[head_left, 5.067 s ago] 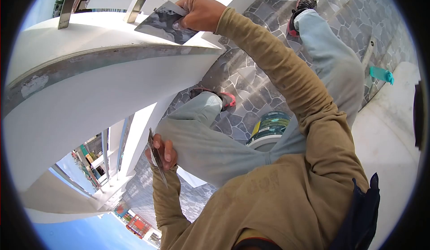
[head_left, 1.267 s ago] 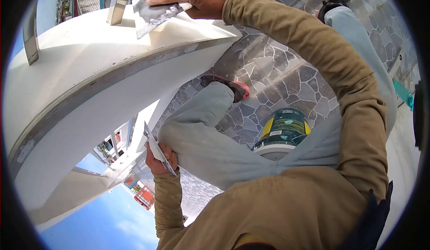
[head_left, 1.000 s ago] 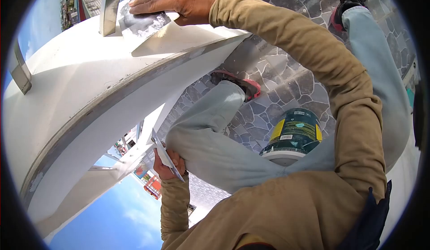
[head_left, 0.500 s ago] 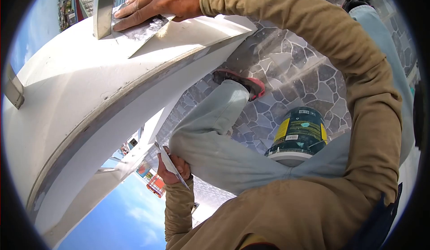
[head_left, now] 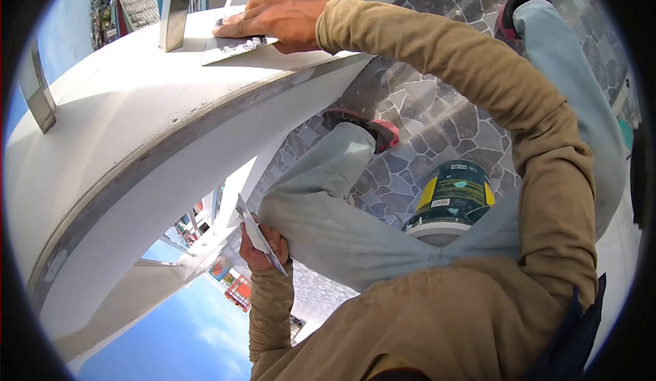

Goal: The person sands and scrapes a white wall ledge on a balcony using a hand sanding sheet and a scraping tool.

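My right hand (head_left: 290, 20) grips a thin flat plastering blade (head_left: 236, 47) with grey-white paste on it. The blade lies against the top of the curved white wall (head_left: 137, 94), close beside a metal post (head_left: 178, 12). Down at the left, near my knee, my left hand (head_left: 273, 244) is closed on a second flat blade (head_left: 254, 229), seen nearly edge-on, with pale material on its face. The handles of both blades are hidden.
A dark green and yellow bucket (head_left: 454, 193) stands on the stone-patterned floor (head_left: 417, 101) between my legs. Another metal post (head_left: 37, 90) rises from the wall at the far left. The wall's rough grey edge (head_left: 143, 150) curves across the view. Buildings and sky show beyond.
My right hand and its blade have moved right along the wall top, away from the post, and the blade looks flatter. My left hand still holds its blade near my knee.
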`<act>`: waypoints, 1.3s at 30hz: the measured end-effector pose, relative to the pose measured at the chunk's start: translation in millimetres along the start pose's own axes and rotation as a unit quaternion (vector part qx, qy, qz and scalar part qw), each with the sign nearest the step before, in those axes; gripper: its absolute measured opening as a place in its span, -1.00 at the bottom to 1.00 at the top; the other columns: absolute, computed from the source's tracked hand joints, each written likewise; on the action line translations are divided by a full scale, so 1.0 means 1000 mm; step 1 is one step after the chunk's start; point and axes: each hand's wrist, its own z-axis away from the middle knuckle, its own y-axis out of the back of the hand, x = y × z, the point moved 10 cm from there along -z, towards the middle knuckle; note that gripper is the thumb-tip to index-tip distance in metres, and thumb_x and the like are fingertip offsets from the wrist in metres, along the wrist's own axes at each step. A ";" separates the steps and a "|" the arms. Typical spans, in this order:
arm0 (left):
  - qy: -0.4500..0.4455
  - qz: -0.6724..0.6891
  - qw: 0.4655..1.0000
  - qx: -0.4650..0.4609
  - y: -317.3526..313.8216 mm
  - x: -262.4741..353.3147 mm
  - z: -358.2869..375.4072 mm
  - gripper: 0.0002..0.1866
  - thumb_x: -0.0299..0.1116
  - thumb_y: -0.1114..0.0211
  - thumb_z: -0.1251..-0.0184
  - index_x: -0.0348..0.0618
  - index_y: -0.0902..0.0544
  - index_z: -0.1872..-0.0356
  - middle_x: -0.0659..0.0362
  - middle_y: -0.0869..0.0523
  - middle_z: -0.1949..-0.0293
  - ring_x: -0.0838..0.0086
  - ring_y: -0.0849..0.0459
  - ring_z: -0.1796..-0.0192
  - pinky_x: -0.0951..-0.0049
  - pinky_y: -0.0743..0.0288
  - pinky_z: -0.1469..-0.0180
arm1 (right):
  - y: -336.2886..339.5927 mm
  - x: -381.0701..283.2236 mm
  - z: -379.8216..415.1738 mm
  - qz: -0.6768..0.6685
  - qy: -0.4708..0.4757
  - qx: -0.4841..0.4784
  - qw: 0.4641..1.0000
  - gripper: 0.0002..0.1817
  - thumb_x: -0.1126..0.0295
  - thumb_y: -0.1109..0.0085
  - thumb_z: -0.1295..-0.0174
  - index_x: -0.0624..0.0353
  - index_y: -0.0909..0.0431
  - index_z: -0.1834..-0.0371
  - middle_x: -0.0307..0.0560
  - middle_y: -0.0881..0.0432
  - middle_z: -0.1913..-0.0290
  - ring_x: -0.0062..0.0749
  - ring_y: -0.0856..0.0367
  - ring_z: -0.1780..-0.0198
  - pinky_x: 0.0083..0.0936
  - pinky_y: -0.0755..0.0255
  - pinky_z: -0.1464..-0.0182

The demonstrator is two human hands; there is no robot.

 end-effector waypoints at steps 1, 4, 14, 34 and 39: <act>-0.001 0.001 1.000 -0.003 0.000 0.000 0.000 -0.55 -0.03 0.33 -0.55 -0.15 -0.37 -0.06 0.08 -0.43 0.67 0.44 -0.31 0.75 0.45 -0.31 0.75 | 0.004 -0.005 0.003 0.003 0.001 0.001 1.000 -0.26 0.65 -0.17 -0.05 -0.19 -0.35 -0.35 -0.11 -0.58 -0.16 -0.30 -0.51 -0.15 -0.37 -0.29 -0.22; 0.003 0.004 0.996 -0.087 -0.016 0.001 0.001 -0.60 -0.12 0.32 -0.57 -0.21 -0.33 -0.08 0.05 -0.43 0.56 0.44 -0.31 0.70 0.45 -0.29 0.65 | 0.007 -0.014 0.012 -0.032 0.008 0.009 0.999 -0.32 0.59 -0.16 -0.04 -0.05 -0.36 -0.33 -0.15 -0.57 -0.18 -0.23 -0.50 -0.16 -0.31 -0.34 -0.20; -0.005 -0.022 0.999 -0.039 -0.006 0.001 0.003 -0.56 -0.04 0.25 -0.54 -0.19 -0.46 0.10 0.12 -0.41 0.64 0.49 -0.27 0.73 0.49 -0.24 0.74 | 0.094 -0.010 0.030 -0.070 -0.059 0.080 0.993 -0.65 0.49 0.00 -0.20 0.00 -0.66 -0.01 0.04 -0.70 0.23 -0.15 -0.64 0.13 -0.28 -0.52 0.06; -0.006 0.048 0.994 -0.094 -0.005 0.002 0.004 -0.58 -0.08 0.30 -0.57 -0.20 -0.36 -0.07 0.07 -0.42 0.60 0.45 -0.29 0.71 0.49 -0.28 0.68 | 0.028 -0.018 -0.017 -0.121 0.111 0.147 0.975 -0.15 0.81 -0.19 0.08 -0.44 -0.45 -0.22 -0.38 -0.39 -0.34 -0.28 -0.32 -0.37 -0.31 -0.20 -0.46; -0.018 0.046 0.995 -0.084 -0.004 0.003 0.001 -0.58 -0.04 0.31 -0.56 -0.15 -0.37 0.00 0.09 -0.42 0.67 0.48 -0.25 0.77 0.48 -0.19 0.79 | 0.014 -0.017 -0.024 -0.098 0.110 0.095 0.985 -0.10 0.85 -0.01 0.04 -0.48 -0.38 -0.29 -0.21 -0.40 -0.33 -0.21 -0.40 -0.30 -0.23 -0.30 -0.37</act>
